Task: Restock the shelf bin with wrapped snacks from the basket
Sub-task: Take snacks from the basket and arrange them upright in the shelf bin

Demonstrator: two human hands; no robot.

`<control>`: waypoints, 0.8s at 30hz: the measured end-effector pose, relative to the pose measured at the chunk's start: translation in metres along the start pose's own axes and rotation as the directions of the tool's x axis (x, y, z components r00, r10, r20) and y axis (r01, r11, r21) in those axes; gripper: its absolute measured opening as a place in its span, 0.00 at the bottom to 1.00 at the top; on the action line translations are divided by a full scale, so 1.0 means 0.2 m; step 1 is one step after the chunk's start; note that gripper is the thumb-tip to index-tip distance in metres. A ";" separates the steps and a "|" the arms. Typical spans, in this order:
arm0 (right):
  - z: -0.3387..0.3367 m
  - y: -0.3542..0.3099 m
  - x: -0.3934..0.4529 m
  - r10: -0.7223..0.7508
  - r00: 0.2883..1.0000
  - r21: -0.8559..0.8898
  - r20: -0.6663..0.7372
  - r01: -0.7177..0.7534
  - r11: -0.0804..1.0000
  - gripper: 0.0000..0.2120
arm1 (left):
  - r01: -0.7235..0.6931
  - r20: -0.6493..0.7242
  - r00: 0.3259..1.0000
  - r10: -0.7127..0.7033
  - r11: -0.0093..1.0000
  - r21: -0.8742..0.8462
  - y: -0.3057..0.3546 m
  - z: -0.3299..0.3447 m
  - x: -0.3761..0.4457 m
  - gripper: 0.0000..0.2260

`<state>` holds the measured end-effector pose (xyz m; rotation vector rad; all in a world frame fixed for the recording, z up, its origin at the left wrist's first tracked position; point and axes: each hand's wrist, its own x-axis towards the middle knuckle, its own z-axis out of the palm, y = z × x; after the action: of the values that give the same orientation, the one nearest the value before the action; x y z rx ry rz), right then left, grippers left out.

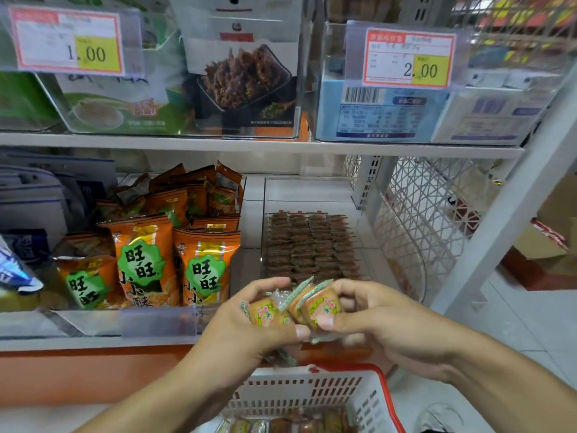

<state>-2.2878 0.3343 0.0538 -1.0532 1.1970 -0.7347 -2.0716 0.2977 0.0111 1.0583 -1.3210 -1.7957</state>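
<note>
Both hands grip wrapped snacks (315, 303) above the basket (349, 392)
Left hand (249, 320) and right hand (371, 314) pinch several; slippery wrappers could slide out before reaching the clear shelf bin (312, 195)

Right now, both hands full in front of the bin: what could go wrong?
1. The left hand and right hand share one loose bunch of wrapped snacks; a packet may slip, missing the basket.
2. The clear shelf bin holds neat rows; dropping the bunch in could disorder them.
3. The orange bags sit beside it, so strays may land there.
</note>
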 end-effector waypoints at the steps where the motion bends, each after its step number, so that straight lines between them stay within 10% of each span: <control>1: -0.02 -0.02 0.00 -0.040 0.997 0.008 -0.073 0.041 0.999 0.20 | 0.011 -0.016 1.000 -0.012 1.000 -0.011 -0.01 0.01 0.00 0.30; 3: -0.09 -0.09 -0.01 -0.232 0.930 -0.248 -0.284 0.162 0.955 0.18 | 0.014 -0.063 0.998 -0.015 1.000 -0.019 -0.02 0.02 0.02 0.31; 6: -0.25 -0.15 0.01 -0.472 0.807 -0.820 -0.356 -0.027 0.572 0.16 | -0.018 -0.087 0.996 0.019 1.000 0.004 -0.04 0.04 0.03 0.32; 13: -0.34 -0.06 0.19 -0.024 0.950 -0.913 -0.310 -0.291 0.285 0.10 | 0.010 -0.093 0.996 -0.005 0.999 0.050 -0.06 0.04 0.06 0.29; 24: -0.38 -0.01 0.25 0.058 0.919 -0.776 -0.390 -0.363 0.516 0.11 | 0.056 -0.083 0.995 -0.056 0.998 0.001 -0.06 0.03 0.06 0.25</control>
<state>-2.3499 0.2694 0.0356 -1.5621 2.0376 -0.0556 -2.0834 0.2939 -0.0011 1.1697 -1.2569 -1.7708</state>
